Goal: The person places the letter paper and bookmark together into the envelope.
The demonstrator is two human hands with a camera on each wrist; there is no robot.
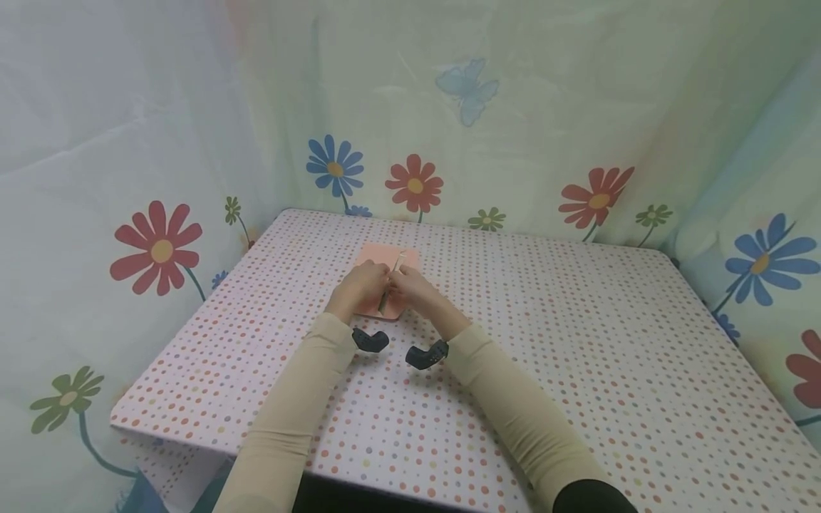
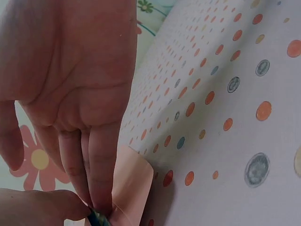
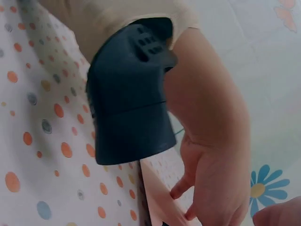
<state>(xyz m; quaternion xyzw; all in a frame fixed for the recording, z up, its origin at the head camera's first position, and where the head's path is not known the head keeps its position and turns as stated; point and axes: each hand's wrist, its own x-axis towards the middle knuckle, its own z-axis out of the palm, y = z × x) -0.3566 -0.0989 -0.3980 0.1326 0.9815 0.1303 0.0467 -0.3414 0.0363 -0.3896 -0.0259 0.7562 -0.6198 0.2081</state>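
Note:
Both hands meet over a flat pink rectangular pad (image 1: 373, 252) with rounded corners, lying on the table. The left hand (image 1: 365, 280) and the right hand (image 1: 414, 288) hold a slim stick-like thing (image 1: 383, 302) between them. Its near end is dark, and a thin pale end points away past the fingers; its exact kind cannot be told. In the left wrist view a dark bit of the stick (image 2: 97, 218) shows at the fingertips of both hands. The right wrist view shows the left hand (image 3: 214, 146) from the side, with the stick mostly hidden.
White cloth with coloured dots covers the table (image 1: 564, 335). Dark wrist-worn devices, one on the left wrist (image 1: 370, 340) and one on the right wrist (image 1: 426, 355), hang near the pad's front edge. A flower-printed curtain (image 1: 545, 107) stands behind and at both sides.

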